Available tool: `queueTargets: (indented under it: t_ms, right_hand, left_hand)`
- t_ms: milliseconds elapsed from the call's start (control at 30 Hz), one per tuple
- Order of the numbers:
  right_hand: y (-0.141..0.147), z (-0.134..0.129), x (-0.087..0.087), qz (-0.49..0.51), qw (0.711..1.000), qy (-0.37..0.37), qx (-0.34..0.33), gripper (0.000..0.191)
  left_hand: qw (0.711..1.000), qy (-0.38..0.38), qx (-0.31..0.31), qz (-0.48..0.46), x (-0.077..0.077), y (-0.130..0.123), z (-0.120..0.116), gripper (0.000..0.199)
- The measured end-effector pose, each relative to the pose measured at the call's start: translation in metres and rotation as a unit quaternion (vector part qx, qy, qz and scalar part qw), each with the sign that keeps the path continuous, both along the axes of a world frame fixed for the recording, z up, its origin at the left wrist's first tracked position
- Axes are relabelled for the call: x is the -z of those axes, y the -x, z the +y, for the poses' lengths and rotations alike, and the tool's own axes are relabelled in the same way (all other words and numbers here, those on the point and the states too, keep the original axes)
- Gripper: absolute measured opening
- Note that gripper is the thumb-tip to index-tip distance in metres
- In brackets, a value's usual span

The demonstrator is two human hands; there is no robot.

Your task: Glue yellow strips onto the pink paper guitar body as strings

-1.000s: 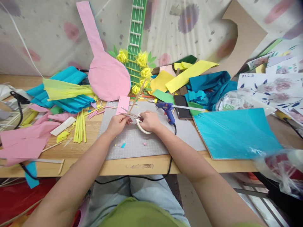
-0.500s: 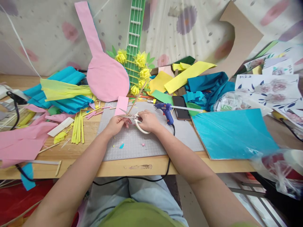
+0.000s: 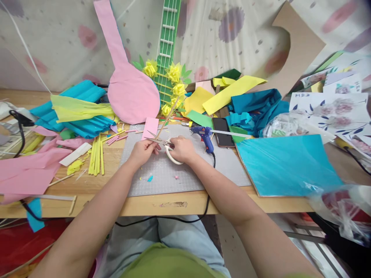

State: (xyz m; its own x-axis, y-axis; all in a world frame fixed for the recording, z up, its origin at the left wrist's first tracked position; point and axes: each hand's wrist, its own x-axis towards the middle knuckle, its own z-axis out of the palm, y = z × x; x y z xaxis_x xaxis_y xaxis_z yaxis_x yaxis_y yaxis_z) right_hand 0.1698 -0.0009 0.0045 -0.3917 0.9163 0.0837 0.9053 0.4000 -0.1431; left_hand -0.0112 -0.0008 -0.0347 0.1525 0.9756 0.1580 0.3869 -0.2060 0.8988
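Note:
My right hand grips white-handled scissors above the cutting mat. Their blades are spread and point left, close to my left fingers. My left hand is closed in a pinch around the lower end of a thin wooden stick, which slants up and to the right between the blades. Its lowest part is hidden by my fingers. Just behind my left hand lies a pink paper rectangle. Tiny blue and pink scraps rest on the grey cutting mat.
A blue glue gun and a phone lie right of my hands. Behind stand a pink banjo-shaped piece and a green stringed neck with yellow paper flowers. Yellow strips lie left; a blue-covered board lies right.
The view has shifted slightly. My hands, the scissors and the stick hold nearly the same place, with the blades a little differently angled.

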Motion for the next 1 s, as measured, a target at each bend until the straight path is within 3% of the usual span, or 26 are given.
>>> queueTargets:
  t_ms: [100,233,567,800,1000]
  right_hand:
    - [-0.0006,0.0004,0.0009,0.014,1.0,-0.014,-0.019,0.023]
    - [-0.0016,-0.0001,0.0009,0.02,0.999,-0.013,-0.03,0.023]
    - [0.0022,-0.0025,0.0009,-0.006,1.0,-0.001,0.007,0.028]
    - [-0.0003,-0.0014,-0.0005,-0.007,1.0,-0.001,-0.005,0.027]
    - [-0.0028,0.0003,0.0036,0.031,0.998,-0.022,-0.04,0.021]
  left_hand:
    - [1.0,0.0,-0.019,-0.007,0.0007,0.0002,0.0009,0.028]
    - [1.0,0.009,0.007,-0.027,0.0017,0.0001,0.0016,0.026]
    - [0.998,-0.037,-0.028,0.041,-0.0067,-0.0008,-0.0039,0.026]
    - [0.999,0.004,0.028,-0.033,-0.0037,0.002,0.0006,0.028]
    - [0.999,0.005,0.032,-0.014,-0.0033,-0.0003,-0.0009,0.029]
